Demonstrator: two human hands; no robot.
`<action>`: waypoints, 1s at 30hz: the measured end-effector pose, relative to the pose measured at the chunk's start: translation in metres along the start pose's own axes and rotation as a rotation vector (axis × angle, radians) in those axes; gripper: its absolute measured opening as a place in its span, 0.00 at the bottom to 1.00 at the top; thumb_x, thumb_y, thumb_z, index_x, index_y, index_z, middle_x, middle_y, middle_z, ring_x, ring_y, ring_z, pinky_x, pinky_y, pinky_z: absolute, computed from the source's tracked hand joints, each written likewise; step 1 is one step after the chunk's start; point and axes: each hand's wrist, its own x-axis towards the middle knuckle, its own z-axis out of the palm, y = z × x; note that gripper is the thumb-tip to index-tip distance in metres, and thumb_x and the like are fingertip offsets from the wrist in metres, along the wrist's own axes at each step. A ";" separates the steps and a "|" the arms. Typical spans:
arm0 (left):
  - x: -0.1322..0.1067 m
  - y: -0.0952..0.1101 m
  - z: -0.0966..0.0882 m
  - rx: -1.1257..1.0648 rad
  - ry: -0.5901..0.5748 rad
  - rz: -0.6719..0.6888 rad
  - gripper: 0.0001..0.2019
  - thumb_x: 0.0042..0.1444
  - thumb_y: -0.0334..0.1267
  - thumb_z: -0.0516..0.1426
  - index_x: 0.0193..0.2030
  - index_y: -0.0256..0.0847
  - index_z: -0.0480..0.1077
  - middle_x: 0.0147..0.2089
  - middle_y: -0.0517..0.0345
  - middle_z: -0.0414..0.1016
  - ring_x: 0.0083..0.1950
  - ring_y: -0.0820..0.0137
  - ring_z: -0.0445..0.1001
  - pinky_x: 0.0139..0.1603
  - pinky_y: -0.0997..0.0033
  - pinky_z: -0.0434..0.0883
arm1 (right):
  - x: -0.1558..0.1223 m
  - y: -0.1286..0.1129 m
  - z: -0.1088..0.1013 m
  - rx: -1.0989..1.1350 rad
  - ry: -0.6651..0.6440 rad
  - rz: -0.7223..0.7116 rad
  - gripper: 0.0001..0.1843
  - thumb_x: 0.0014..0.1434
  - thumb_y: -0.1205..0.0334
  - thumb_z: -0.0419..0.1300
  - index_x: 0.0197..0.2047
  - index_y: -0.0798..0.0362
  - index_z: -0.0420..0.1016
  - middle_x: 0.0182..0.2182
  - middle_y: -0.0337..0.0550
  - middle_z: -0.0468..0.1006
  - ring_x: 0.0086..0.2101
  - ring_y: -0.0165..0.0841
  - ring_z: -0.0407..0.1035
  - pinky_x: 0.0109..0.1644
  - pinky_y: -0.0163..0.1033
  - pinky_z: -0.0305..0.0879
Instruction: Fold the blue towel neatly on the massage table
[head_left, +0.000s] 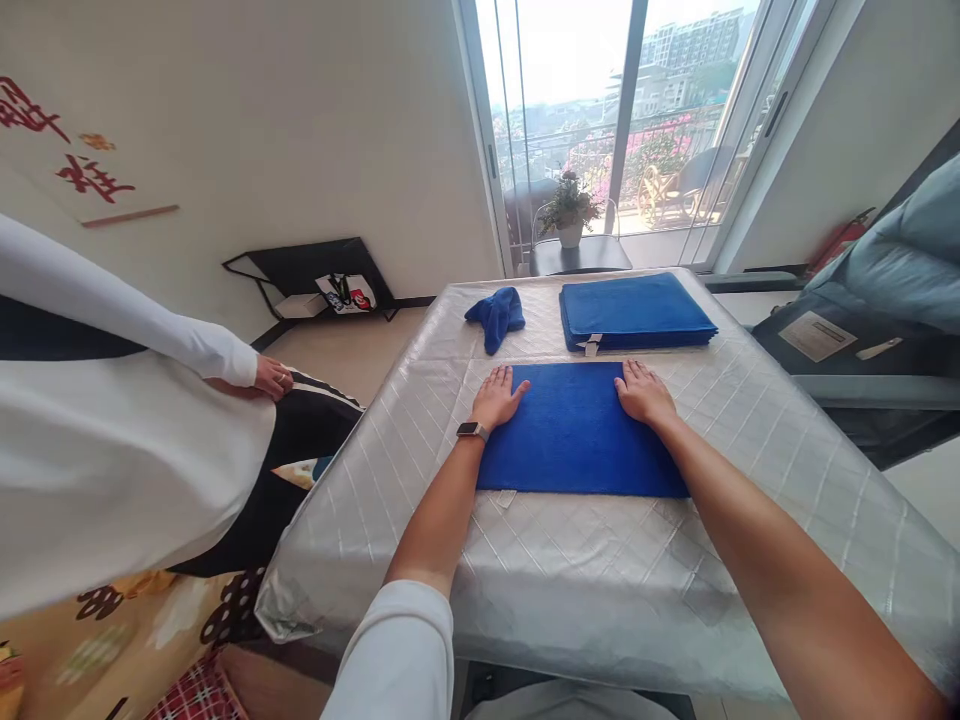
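Note:
A blue towel (577,440) lies flat as a rectangle in front of me, a white tag showing at its near edge. My left hand (499,397) rests on its far left corner, fingers stretched out and a watch on the wrist. On the far right corner lies my right hand (643,392), also flat with fingers extended. Just beyond sits a stack of folded blue towels (637,308) with a white tag at its front. To the left of that stack is a small crumpled blue cloth (496,318).
The table (405,480) wears a silvery quilted cover. At the left stands another person (135,440) in a white top, one hand at the waist. A potted plant (570,210) stands on a chair by the window. An armchair (870,330) is at the right.

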 end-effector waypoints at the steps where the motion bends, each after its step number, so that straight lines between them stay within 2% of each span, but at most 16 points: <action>1: -0.002 -0.003 0.000 -0.004 0.006 -0.008 0.43 0.68 0.63 0.32 0.76 0.28 0.47 0.78 0.43 0.43 0.79 0.59 0.42 0.77 0.58 0.45 | 0.000 0.000 0.000 -0.002 -0.001 0.004 0.37 0.71 0.50 0.34 0.76 0.62 0.46 0.74 0.51 0.46 0.72 0.38 0.40 0.74 0.48 0.38; 6: -0.005 -0.002 0.001 -0.033 0.023 -0.022 0.43 0.67 0.64 0.33 0.76 0.30 0.48 0.78 0.43 0.43 0.78 0.59 0.43 0.76 0.57 0.45 | -0.002 -0.006 -0.004 -0.048 0.002 0.015 0.37 0.71 0.51 0.34 0.76 0.65 0.47 0.74 0.52 0.47 0.72 0.39 0.42 0.74 0.48 0.39; 12: -0.006 -0.001 0.001 -0.050 0.042 -0.029 0.43 0.67 0.63 0.32 0.76 0.30 0.49 0.78 0.44 0.44 0.78 0.60 0.43 0.76 0.59 0.45 | -0.029 -0.019 -0.015 -0.150 0.133 -0.009 0.35 0.71 0.57 0.35 0.74 0.66 0.51 0.73 0.52 0.51 0.72 0.39 0.43 0.75 0.49 0.36; 19: -0.004 -0.002 0.003 -0.047 0.059 -0.026 0.42 0.68 0.63 0.33 0.75 0.30 0.49 0.78 0.43 0.45 0.78 0.59 0.44 0.76 0.58 0.44 | -0.065 -0.016 -0.003 -0.085 -0.020 -0.002 0.39 0.72 0.47 0.34 0.76 0.64 0.45 0.75 0.51 0.45 0.72 0.39 0.39 0.74 0.49 0.38; 25: -0.004 -0.001 0.001 -0.021 0.022 -0.031 0.41 0.69 0.62 0.33 0.76 0.30 0.48 0.78 0.43 0.43 0.78 0.60 0.43 0.76 0.59 0.44 | -0.067 -0.017 -0.004 -0.050 -0.060 0.014 0.39 0.72 0.46 0.33 0.77 0.64 0.42 0.75 0.51 0.42 0.73 0.39 0.36 0.75 0.49 0.36; 27: -0.003 -0.003 -0.003 -0.008 -0.007 -0.031 0.40 0.69 0.60 0.33 0.76 0.31 0.48 0.78 0.44 0.43 0.78 0.60 0.42 0.76 0.57 0.44 | -0.067 -0.017 -0.006 -0.036 -0.051 0.011 0.39 0.72 0.47 0.33 0.76 0.65 0.42 0.75 0.51 0.42 0.73 0.39 0.36 0.75 0.49 0.35; 30: 0.002 0.001 -0.014 0.017 -0.064 -0.088 0.37 0.71 0.57 0.33 0.75 0.31 0.50 0.77 0.41 0.47 0.78 0.58 0.46 0.76 0.54 0.47 | -0.068 -0.018 -0.006 -0.023 -0.050 0.016 0.39 0.72 0.47 0.34 0.77 0.64 0.42 0.75 0.51 0.42 0.73 0.39 0.36 0.75 0.48 0.35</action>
